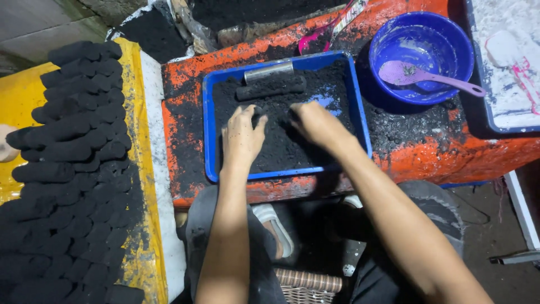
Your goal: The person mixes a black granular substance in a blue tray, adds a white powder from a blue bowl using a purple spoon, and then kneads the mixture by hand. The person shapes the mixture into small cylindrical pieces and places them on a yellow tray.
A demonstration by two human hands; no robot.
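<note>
Inside the blue tray (209,129), both hands pressed down into the black powder (281,143). Left hand (242,135) lay flat on the powder, fingers spread and loose, holding nothing. Right hand (315,125) rested just beside it, fingers curled into the powder; could not tell if any was gripped. At the far end of the tray lay one black stick (271,88), long side running left to right, and right behind it one metal tube (269,71), lying the same way and touching the tray's far wall. To the right of the tray stood one blue bowl (450,39) with one purple spoon (422,75) in it, handle pointing right and away from the tray. Under the tray and bowl sat the orange table (427,152), dusted black. To the left of the tray lay a yellow board (17,95) stacked with many black sticks (73,163), too many to count, mostly lying left to right in rows.
</note>
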